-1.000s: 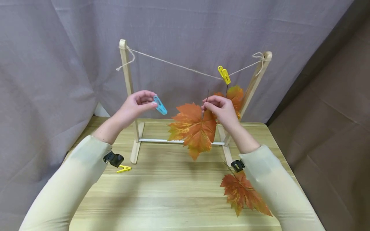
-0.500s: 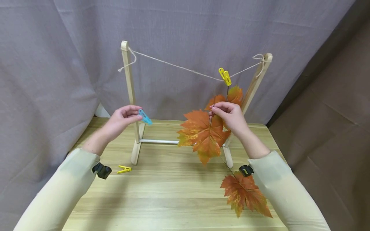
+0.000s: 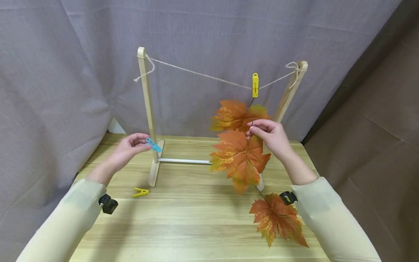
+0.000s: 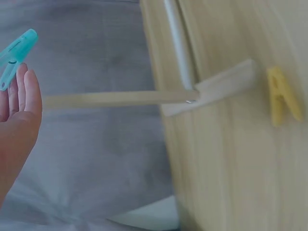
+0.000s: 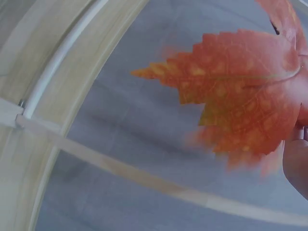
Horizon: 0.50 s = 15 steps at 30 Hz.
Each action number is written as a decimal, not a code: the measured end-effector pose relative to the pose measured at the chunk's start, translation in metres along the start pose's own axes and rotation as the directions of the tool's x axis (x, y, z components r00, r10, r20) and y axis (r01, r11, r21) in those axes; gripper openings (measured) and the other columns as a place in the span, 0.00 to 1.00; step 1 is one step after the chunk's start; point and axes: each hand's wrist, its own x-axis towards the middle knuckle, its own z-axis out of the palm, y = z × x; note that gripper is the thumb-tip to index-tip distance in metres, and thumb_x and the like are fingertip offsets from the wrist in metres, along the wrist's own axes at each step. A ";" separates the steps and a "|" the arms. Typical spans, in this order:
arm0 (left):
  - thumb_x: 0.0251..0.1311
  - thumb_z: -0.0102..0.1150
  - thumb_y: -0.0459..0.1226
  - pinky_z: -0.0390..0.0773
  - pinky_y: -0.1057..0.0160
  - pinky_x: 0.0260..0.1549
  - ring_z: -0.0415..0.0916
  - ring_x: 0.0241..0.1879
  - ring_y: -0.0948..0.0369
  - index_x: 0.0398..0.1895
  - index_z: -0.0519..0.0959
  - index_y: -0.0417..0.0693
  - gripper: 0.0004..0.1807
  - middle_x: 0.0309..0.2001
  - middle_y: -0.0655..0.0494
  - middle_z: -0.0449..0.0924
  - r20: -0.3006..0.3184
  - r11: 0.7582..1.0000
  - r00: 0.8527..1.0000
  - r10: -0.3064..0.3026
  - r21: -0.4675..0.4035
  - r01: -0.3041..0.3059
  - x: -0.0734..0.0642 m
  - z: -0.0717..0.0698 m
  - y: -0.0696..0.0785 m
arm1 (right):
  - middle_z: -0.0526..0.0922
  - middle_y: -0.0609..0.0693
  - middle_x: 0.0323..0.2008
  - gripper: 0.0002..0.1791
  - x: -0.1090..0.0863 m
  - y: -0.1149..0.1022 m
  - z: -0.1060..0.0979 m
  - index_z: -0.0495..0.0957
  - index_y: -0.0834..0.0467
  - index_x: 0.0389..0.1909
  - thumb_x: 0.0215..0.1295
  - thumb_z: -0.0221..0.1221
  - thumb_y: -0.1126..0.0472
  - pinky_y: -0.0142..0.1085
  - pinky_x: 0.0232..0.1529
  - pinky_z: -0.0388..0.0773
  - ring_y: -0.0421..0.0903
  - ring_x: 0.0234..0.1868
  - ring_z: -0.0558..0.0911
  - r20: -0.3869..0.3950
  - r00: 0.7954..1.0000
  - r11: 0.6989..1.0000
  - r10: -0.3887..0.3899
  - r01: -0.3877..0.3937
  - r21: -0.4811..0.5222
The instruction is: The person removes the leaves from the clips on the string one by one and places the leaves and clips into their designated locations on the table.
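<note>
At 9 o'clock the left hand [image 3: 129,147] pinches a blue plastic clothespin [image 3: 154,145]; at 3 o'clock the right hand [image 3: 271,136] pinches an orange-yellow, jagged-edged leaf [image 3: 239,158] by its thin stem [image 3: 248,143]. The leaf looks light, floppy; gripping that stem seems safest.

Counted three leaves: upper leaf [image 3: 229,116], middle leaf [image 3: 240,156], lower leaf [image 3: 278,220]. Tallied three clips, two yellow against one blue: high yellow clip [image 3: 255,85], low yellow clip [image 3: 141,191], blue clip [image 3: 154,145]. Logged one string [image 3: 199,74], one white crossbar [image 3: 184,161], one desk [image 3: 190,227]. Noted two wooden posts, left post [image 3: 147,98] plus right post [image 3: 290,91]; two feet, left foot [image 3: 154,174] plus right foot [image 3: 260,184]. Added two hands, left hand [image 3: 127,149] and right hand [image 3: 272,137]; two sleeves, left sleeve [image 3: 62,225] and right sleeve [image 3: 334,218]; two black wrist units, left unit [image 3: 108,203] and right unit [image 3: 288,198].
</note>
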 end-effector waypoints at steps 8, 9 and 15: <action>0.63 0.55 0.37 0.74 0.76 0.44 0.73 0.38 0.73 0.59 0.62 0.28 0.27 0.39 0.63 0.72 0.038 0.997 0.997 -0.066 0.035 0.064 -0.011 -0.007 -0.029 | 0.84 0.39 0.26 0.10 -0.018 0.009 -0.024 0.81 0.49 0.35 0.66 0.54 0.66 0.25 0.39 0.79 0.37 0.29 0.83 0.082 0.995 0.996 0.061 -0.055 -0.069; 0.63 0.55 0.37 0.74 0.76 0.44 0.73 0.38 0.73 0.59 0.62 0.28 0.27 0.39 0.62 0.72 0.037 0.997 0.997 -0.072 0.039 0.070 -0.013 -0.008 -0.032 | 0.84 0.39 0.26 0.10 -0.021 0.011 -0.027 0.81 0.49 0.36 0.66 0.54 0.66 0.25 0.39 0.79 0.37 0.29 0.83 0.098 0.993 0.995 0.070 -0.062 -0.082; 0.63 0.55 0.38 0.73 0.75 0.44 0.72 0.38 0.73 0.60 0.62 0.29 0.28 0.42 0.58 0.71 0.023 0.991 0.995 -0.102 0.088 0.100 -0.019 -0.011 -0.047 | 0.84 0.38 0.27 0.07 -0.038 0.023 -0.046 0.81 0.54 0.38 0.66 0.54 0.64 0.24 0.38 0.78 0.36 0.30 0.83 0.121 0.985 0.981 0.125 -0.104 -0.167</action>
